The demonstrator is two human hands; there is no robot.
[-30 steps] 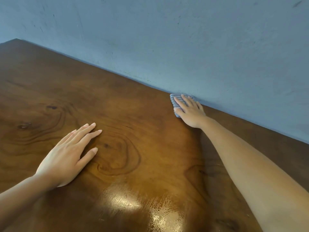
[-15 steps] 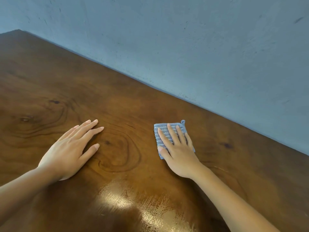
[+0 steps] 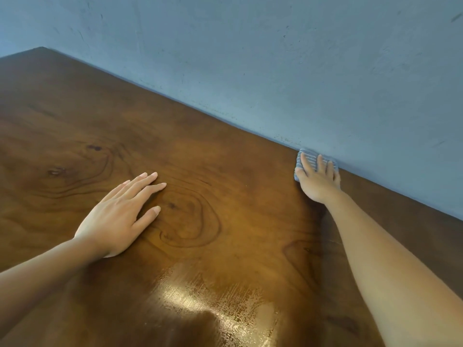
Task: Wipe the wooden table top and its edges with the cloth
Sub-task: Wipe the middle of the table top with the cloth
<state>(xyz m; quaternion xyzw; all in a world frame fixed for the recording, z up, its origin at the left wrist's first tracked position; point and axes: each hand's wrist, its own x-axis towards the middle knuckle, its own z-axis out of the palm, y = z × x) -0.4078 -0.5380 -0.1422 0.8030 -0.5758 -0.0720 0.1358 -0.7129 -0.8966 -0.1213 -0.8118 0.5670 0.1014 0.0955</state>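
The glossy brown wooden table top [image 3: 225, 171] fills the lower part of the view. A small blue-grey striped cloth [image 3: 309, 156] lies at the table's far edge, right against the wall. My right hand [image 3: 318, 179] presses flat on the cloth with straight fingers, arm stretched out, and covers most of it. My left hand [image 3: 120, 216] rests palm down on the bare wood at the left, fingers straight and slightly spread, holding nothing.
A blue-grey painted wall [image 3: 275, 58] rises directly behind the table's far edge and runs diagonally from upper left to right. The table's far left corner [image 3: 41, 48] shows at the upper left. A bright light reflection [image 3: 213, 309] lies on the near wood.
My right hand slid the cloth from the wall back toward me, then out again to the far edge further right. My left hand stayed flat in place.
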